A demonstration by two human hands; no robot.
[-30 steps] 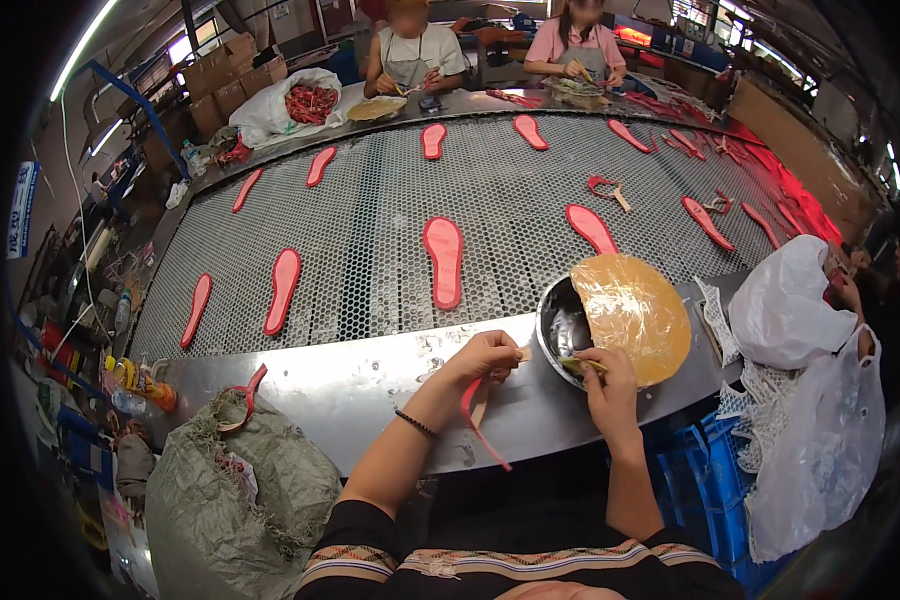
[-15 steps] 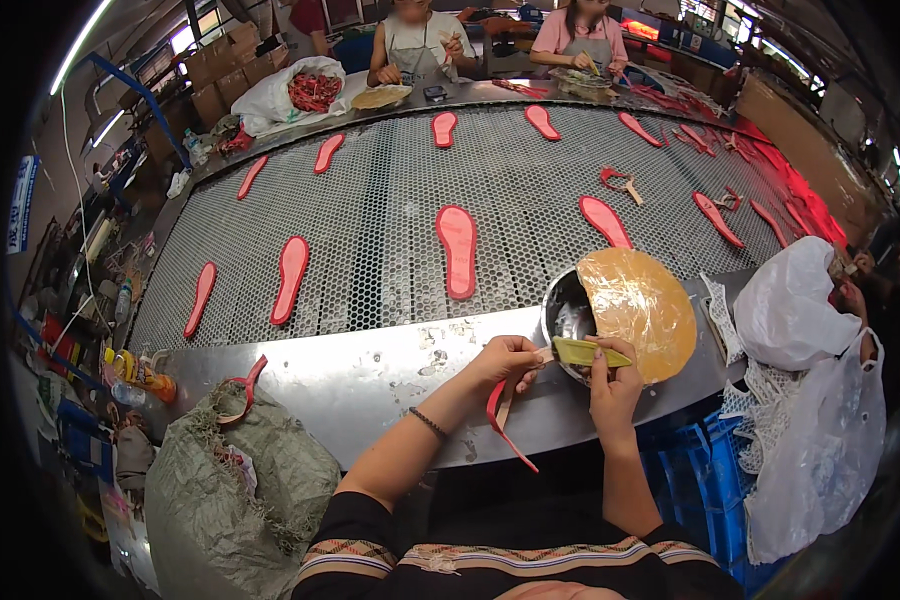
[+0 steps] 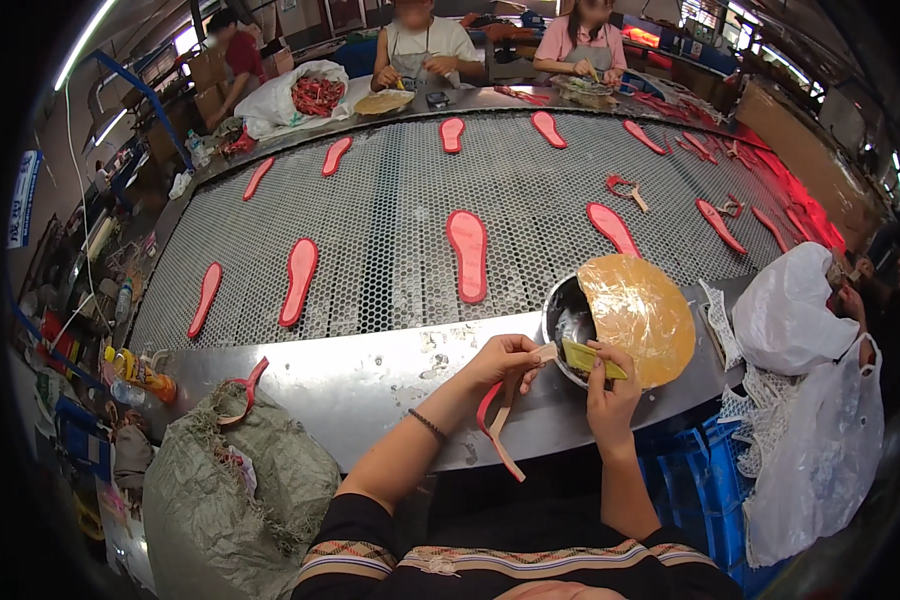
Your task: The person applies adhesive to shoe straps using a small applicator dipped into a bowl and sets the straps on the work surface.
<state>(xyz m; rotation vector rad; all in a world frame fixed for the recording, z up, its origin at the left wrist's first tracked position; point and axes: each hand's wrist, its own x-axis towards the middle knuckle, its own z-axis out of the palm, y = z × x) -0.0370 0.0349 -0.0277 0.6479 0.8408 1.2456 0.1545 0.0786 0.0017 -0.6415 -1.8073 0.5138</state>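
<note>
The red strap (image 3: 497,425) is hanging over the steel table edge (image 3: 370,385), its long axis running downward and slightly rightward, loose end pointing toward the person. The left hand (image 3: 505,360) is pinching its top. The right hand (image 3: 610,390) is gripping a yellow brush (image 3: 590,358) beside the metal bowl (image 3: 568,320).

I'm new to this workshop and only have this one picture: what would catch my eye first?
The wide mesh belt dotted with red soles fills the middle. At the near edge the left hand holds a red strap and the right hand a yellow brush by a metal pot with an amber lid. Other people sit at the far side.
</note>
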